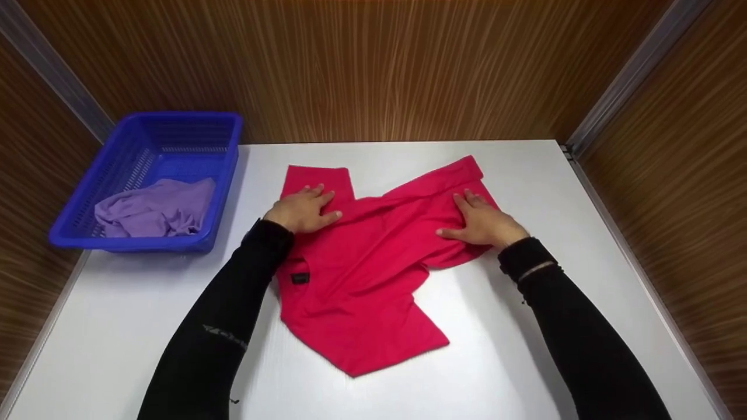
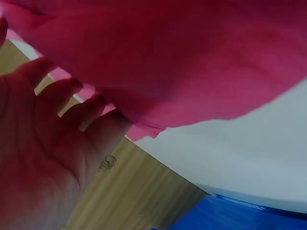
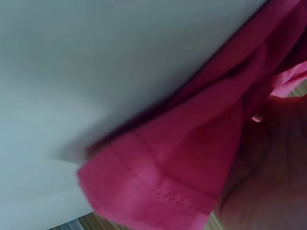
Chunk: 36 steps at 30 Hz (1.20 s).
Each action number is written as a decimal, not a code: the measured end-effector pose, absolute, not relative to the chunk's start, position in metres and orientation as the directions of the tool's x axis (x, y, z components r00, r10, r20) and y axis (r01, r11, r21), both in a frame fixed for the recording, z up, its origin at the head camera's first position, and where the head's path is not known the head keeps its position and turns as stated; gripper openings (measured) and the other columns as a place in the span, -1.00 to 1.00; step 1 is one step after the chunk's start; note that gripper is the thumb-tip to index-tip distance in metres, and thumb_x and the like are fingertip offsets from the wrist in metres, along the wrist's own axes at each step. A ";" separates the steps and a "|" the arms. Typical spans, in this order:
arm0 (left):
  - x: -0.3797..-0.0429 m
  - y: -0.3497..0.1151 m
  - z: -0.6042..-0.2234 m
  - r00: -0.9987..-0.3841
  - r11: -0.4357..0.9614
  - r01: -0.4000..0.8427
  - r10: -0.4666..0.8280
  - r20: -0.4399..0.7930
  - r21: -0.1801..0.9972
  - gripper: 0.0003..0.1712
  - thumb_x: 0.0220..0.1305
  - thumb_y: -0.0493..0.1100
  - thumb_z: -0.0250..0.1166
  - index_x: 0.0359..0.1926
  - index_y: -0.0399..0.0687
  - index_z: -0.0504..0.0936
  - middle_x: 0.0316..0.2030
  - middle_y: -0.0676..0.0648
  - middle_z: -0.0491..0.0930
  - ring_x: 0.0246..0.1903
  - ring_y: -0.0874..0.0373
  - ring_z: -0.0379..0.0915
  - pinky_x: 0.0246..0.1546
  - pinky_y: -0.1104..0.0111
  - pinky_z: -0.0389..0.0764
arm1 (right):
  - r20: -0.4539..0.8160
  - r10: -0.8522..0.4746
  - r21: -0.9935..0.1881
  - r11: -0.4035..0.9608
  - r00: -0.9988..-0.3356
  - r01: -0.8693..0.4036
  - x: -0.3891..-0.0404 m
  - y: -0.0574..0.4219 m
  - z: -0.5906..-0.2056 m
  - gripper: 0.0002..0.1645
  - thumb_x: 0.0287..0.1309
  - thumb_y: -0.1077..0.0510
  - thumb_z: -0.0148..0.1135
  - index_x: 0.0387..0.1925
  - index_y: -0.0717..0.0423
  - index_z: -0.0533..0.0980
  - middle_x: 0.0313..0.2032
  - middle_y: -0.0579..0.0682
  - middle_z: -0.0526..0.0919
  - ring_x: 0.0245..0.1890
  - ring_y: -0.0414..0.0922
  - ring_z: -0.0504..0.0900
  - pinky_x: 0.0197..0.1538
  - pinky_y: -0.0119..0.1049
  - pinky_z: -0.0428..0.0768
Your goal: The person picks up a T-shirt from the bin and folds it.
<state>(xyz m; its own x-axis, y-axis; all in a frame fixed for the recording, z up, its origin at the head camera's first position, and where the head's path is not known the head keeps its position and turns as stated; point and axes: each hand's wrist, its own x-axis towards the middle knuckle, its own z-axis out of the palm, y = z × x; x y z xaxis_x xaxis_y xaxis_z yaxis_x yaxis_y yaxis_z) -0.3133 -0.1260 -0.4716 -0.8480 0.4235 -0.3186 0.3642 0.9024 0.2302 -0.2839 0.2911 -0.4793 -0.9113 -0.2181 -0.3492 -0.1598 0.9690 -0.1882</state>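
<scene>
A red T-shirt (image 1: 362,274) lies crumpled and partly unfolded on the white table, its neckline with a dark label (image 1: 300,278) toward the left. My left hand (image 1: 303,210) rests on the shirt near the upper-left sleeve (image 1: 318,175), fingers spread. In the left wrist view, the fingers of that hand (image 2: 53,139) meet the red cloth (image 2: 192,72). On the right, my right hand (image 1: 481,221) touches the bunched bottom part with spread fingers. The right wrist view shows a stitched hem (image 3: 153,187) beside the right hand (image 3: 273,163), whose fingertips are mostly hidden there.
A blue plastic basket (image 1: 58,233) stands at the back left, holding a crumpled purple cloth (image 1: 157,207). Wood-patterned panels (image 1: 373,70) close off the white table (image 1: 513,361) at the back and on both sides.
</scene>
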 end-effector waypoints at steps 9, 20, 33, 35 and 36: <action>-0.329 -0.152 -0.479 -0.917 0.959 0.234 0.271 -0.292 0.158 -0.05 0.56 0.37 -0.07 0.71 -0.03 -0.03 0.70 -0.31 -0.09 0.68 -0.39 -0.17 0.59 -0.28 0.20 | -0.384 -0.173 -0.157 0.980 -0.907 -0.121 -0.258 0.302 -0.476 0.45 0.26 -0.65 0.07 0.68 0.27 -0.21 0.66 0.46 -0.18 0.66 0.51 -0.20 0.56 0.45 0.20; -0.326 -0.134 -0.472 -0.928 0.964 0.215 0.251 -0.274 0.155 -0.06 0.57 0.29 -0.01 0.69 -0.15 0.00 0.69 -0.34 -0.05 0.69 -0.31 -0.16 0.61 -0.30 0.11 | -0.438 -0.102 -0.023 0.994 -0.893 -0.103 -0.233 0.289 -0.462 0.47 0.28 -0.65 0.01 0.64 0.42 -0.17 0.60 0.60 -0.08 0.59 0.61 -0.03 0.47 0.45 0.36; -0.307 -0.128 -0.477 -0.875 0.923 0.287 0.362 -0.323 0.257 0.30 0.23 0.57 0.20 0.73 0.05 -0.13 0.72 -0.29 -0.21 0.68 -0.46 -0.37 0.50 -0.55 -0.03 | -0.359 -0.110 -0.017 0.994 -0.927 -0.111 -0.210 0.281 -0.456 0.29 0.31 -0.56 0.11 0.65 0.27 0.03 0.55 0.54 0.17 0.49 0.54 0.30 0.28 0.45 0.56; -0.307 -0.129 -0.476 -0.873 0.921 0.292 0.367 -0.320 0.259 0.30 0.24 0.56 0.20 0.72 0.03 -0.13 0.72 -0.29 -0.22 0.68 -0.47 -0.37 0.50 -0.55 -0.02 | -0.289 -0.119 -0.012 0.993 -0.950 -0.121 -0.214 0.284 -0.449 0.13 0.32 -0.48 0.20 0.60 0.18 0.20 0.45 0.46 0.39 0.37 0.48 0.49 0.13 0.44 0.64; -0.307 -0.130 -0.476 -0.872 0.920 0.292 0.368 -0.323 0.261 0.30 0.24 0.56 0.20 0.72 0.03 -0.13 0.72 -0.29 -0.22 0.68 -0.47 -0.38 0.50 -0.55 -0.02 | -0.246 -0.123 -0.008 0.992 -0.961 -0.125 -0.217 0.286 -0.446 0.04 0.33 -0.44 0.23 0.55 0.14 0.29 0.39 0.41 0.49 0.30 0.45 0.57 0.06 0.43 0.66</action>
